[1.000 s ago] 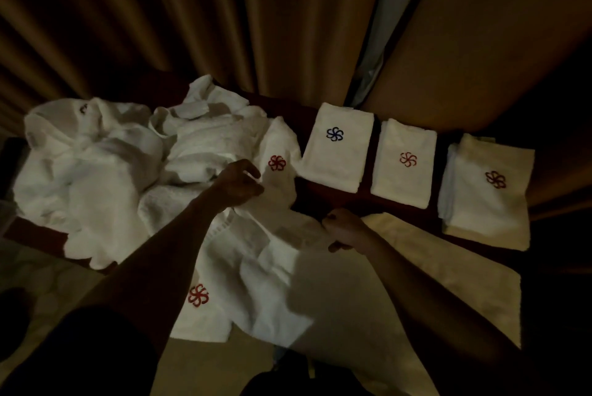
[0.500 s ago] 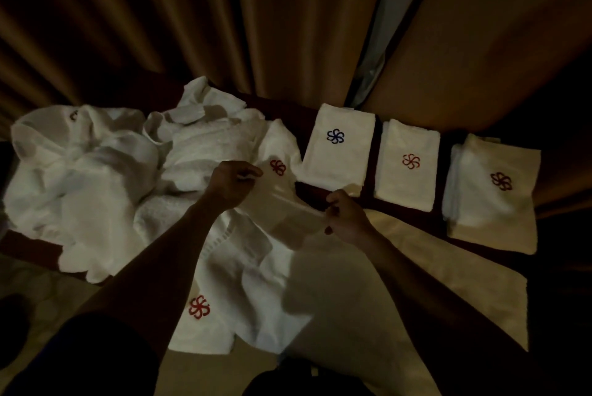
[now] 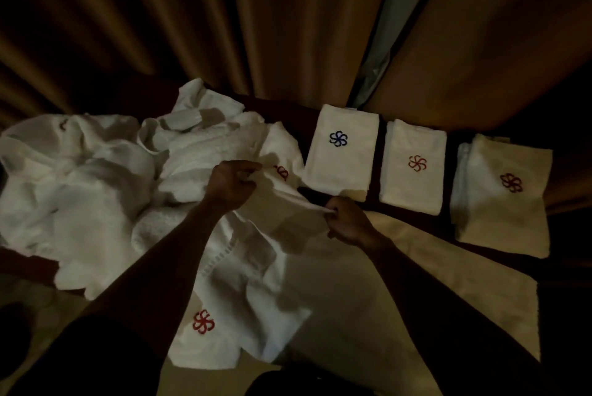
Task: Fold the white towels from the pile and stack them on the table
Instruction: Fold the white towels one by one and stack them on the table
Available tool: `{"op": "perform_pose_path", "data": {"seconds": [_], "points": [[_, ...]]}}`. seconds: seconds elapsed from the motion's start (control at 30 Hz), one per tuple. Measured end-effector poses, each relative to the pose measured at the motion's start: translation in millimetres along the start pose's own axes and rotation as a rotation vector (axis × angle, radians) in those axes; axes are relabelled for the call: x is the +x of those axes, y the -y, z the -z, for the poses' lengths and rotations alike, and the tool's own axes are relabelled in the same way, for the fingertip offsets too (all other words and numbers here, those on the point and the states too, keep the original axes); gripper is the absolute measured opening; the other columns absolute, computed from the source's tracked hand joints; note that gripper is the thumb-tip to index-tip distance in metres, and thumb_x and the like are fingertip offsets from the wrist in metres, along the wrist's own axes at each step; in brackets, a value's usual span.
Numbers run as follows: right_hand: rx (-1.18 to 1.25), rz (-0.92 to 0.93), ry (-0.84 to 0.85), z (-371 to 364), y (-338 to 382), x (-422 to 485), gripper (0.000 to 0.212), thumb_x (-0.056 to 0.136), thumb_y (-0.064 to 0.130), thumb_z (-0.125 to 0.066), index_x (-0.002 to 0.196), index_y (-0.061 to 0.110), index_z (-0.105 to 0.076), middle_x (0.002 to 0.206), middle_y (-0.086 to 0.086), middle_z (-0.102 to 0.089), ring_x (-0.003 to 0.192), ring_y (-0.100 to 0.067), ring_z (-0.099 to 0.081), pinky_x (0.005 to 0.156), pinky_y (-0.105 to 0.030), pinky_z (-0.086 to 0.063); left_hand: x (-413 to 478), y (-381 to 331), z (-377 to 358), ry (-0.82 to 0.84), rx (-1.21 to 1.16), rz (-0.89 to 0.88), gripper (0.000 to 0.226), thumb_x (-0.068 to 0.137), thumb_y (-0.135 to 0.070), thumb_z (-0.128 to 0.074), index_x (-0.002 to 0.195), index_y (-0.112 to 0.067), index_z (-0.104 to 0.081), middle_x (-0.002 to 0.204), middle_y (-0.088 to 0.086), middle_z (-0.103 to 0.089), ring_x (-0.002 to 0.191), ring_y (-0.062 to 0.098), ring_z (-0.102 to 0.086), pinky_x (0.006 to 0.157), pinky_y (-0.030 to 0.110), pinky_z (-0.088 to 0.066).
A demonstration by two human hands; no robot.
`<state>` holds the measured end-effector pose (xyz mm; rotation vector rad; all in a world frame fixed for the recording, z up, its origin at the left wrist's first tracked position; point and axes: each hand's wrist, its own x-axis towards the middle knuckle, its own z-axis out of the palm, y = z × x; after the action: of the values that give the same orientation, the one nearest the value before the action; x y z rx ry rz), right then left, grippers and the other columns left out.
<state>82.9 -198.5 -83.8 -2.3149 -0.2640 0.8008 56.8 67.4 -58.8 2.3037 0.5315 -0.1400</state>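
Left hand and right hand pinch a white towel by its edge, fingers clamped on cloth, at the table's near side. The pile lies left, with three folded towels beyond.

Dim hotel-style room or linen corner, heavy pleated tan curtains filling the back, dark red table, pile of white towels, folded towels in a row, matching stitched flower logo on each.
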Motion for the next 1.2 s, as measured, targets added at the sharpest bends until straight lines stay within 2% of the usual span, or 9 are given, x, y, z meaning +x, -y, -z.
{"op": "perform_pose_path", "data": {"seconds": [0.07, 0.23, 0.37, 0.53, 0.67, 0.87, 0.97, 1.1, 1.2], "points": [[0.058, -0.029, -0.005, -1, -2, 0, 0.003, 0.102, 0.015, -0.05, 0.102, 0.014, -0.052, 0.091, 0.002, -0.056, 0.066, -0.023, -0.069, 0.052, -0.032, -0.056, 2, 1, 1, -0.003, 0.039, -0.008, 0.044, 0.081, -0.008, -0.073, 0.121, -0.025, -0.071, 0.126, 0.0, -0.068, 0.117, 0.017, -0.061, 0.091, 0.017, -0.042], [0.091, -0.006, -0.17, -3, 5, 3, 0.014, 0.101, 0.013, -0.049, 0.11, 0.019, -0.04, 0.103, -0.004, -0.056, 0.082, -0.02, -0.061, 0.064, -0.034, -0.05, 2, -4, -4, -0.087, 0.04, -0.048, 0.038, 0.087, -0.008, -0.069, 0.122, -0.023, -0.069, 0.123, 0.0, -0.069, 0.115, 0.018, -0.062, 0.093, 0.021, -0.043], [0.134, 0.069, -0.254, -2, 10, 11, 0.032, 0.086, 0.001, -0.063, 0.113, 0.012, -0.049, 0.113, -0.005, -0.052, 0.1, -0.019, -0.054, 0.078, -0.038, -0.053, 3, -8, -4, -0.163, 0.072, -0.079, 0.032, 0.091, -0.008, -0.064, 0.12, -0.02, -0.07, 0.122, 0.001, -0.069, 0.111, 0.018, -0.064, 0.092, 0.021, -0.043], [0.183, 0.109, -0.316, -4, 23, 27, 0.046, 0.085, -0.005, -0.062, 0.126, 0.01, -0.05, 0.127, -0.007, -0.043, 0.108, -0.015, -0.051, 0.073, -0.002, -0.04, 10, -13, 4, -0.306, 0.065, -0.057, 0.033, 0.092, -0.008, -0.061, 0.121, -0.024, -0.067, 0.121, 0.001, -0.067, 0.105, 0.019, -0.065, 0.089, 0.028, -0.048], [0.242, 0.186, -0.298, -7, 26, 26, 0.06, 0.086, -0.006, -0.06, 0.139, 0.02, -0.046, 0.143, -0.003, -0.038, 0.12, -0.018, -0.054, 0.09, -0.025, -0.053, 16, -11, 9, -0.357, 0.092, -0.044, 0.034, 0.091, -0.007, -0.058, 0.121, -0.022, -0.063, 0.119, 0.001, -0.064, 0.102, 0.023, -0.065, 0.086, 0.037, -0.055], [0.207, 0.154, -0.26, -11, 2, 5, 0.065, 0.089, -0.006, -0.058, 0.148, 0.015, -0.041, 0.155, -0.006, -0.034, 0.136, -0.025, -0.044, 0.111, -0.04, -0.043, 6, -4, -10, -0.263, 0.33, -0.161, 0.057, 0.076, -0.001, -0.065, 0.13, -0.013, -0.054, 0.13, 0.015, -0.049, 0.113, 0.036, -0.052, 0.082, 0.047, -0.053], [0.191, 0.129, -0.316, -11, -15, -10, 0.063, 0.086, -0.005, -0.061, 0.146, 0.005, -0.043, 0.15, -0.013, -0.042, 0.132, -0.03, -0.048, 0.11, -0.041, -0.044, -2, -7, -22, -0.271, 0.407, -0.221, 0.06, 0.066, 0.001, -0.066, 0.124, -0.012, -0.057, 0.127, 0.018, -0.048, 0.114, 0.04, -0.047, 0.076, 0.05, -0.051], [0.184, 0.036, -0.339, -4, -36, -33, 0.06, 0.085, -0.005, -0.06, 0.143, 0.005, -0.046, 0.147, -0.012, -0.046, 0.127, -0.027, -0.05, 0.1, -0.025, -0.041, -14, -15, -40, -0.23, 0.437, -0.327, 0.057, 0.063, 0.003, -0.067, 0.118, -0.01, -0.063, 0.123, 0.018, -0.053, 0.113, 0.041, -0.049, 0.076, 0.051, -0.051], [0.174, -0.001, -0.332, 3, -58, -48, 0.057, 0.085, 0.001, -0.059, 0.14, 0.008, -0.049, 0.144, -0.011, -0.048, 0.129, -0.028, -0.049, 0.106, -0.033, -0.043, -24, -24, -53, -0.15, 0.482, -0.381, 0.052, 0.065, 0.0, -0.068, 0.116, -0.01, -0.064, 0.123, 0.012, -0.056, 0.115, 0.037, -0.051, 0.083, 0.052, -0.051]]}}
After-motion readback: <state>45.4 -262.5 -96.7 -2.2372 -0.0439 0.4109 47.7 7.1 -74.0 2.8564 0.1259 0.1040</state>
